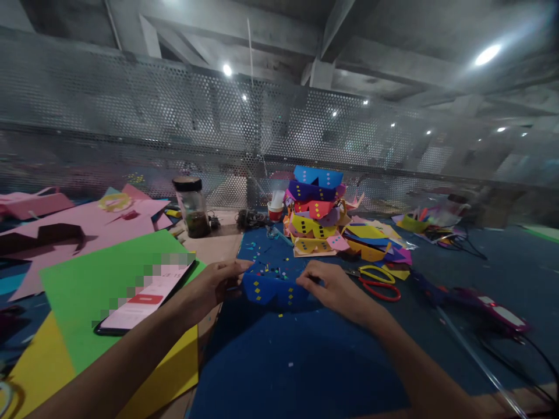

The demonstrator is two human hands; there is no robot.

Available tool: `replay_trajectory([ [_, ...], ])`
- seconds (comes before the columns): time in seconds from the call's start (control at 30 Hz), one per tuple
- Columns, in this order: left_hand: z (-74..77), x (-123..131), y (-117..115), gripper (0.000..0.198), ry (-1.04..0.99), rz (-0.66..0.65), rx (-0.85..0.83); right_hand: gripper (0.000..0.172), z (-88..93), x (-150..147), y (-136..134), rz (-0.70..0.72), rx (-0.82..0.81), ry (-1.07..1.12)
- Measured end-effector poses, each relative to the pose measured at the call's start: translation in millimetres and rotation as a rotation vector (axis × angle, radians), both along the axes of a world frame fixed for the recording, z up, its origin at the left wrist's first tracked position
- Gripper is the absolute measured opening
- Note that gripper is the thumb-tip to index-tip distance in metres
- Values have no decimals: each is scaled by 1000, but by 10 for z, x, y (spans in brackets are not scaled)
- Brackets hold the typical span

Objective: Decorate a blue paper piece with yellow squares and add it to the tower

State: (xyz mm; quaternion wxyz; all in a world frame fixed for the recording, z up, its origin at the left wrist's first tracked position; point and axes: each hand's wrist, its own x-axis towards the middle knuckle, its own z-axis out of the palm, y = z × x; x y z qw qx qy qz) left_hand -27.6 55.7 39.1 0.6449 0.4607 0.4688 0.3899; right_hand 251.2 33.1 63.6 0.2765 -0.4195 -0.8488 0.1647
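Head: two hands (pixel 210 286) (pixel 328 286) hold one blue cutout (pixel 267 292).

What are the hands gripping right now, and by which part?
A blue paper mask with yellow diamonds: the left hand pinches it at its left end, the right hand near its right end.

No readable text; phone (pixel 148 298) screen characters too small.
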Motion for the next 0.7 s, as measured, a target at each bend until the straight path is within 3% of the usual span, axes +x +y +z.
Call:
replay_trajectory([
  [0.2,-6,-7,-7,37,23,10,-15,25,26,-13,-16,30,-37,-58],
  [0.37,9,23,-37,35,1,-38,-33,19,143,-56,75,-28,16,-23],
  [0.53,32,55,-91,33,-32,-117,-46,16,191,-271,297,119,-35,45],
  [0.7,71,74,-122,30,-34,-183,-30,15,68,-404,435,230,-207,84],
])
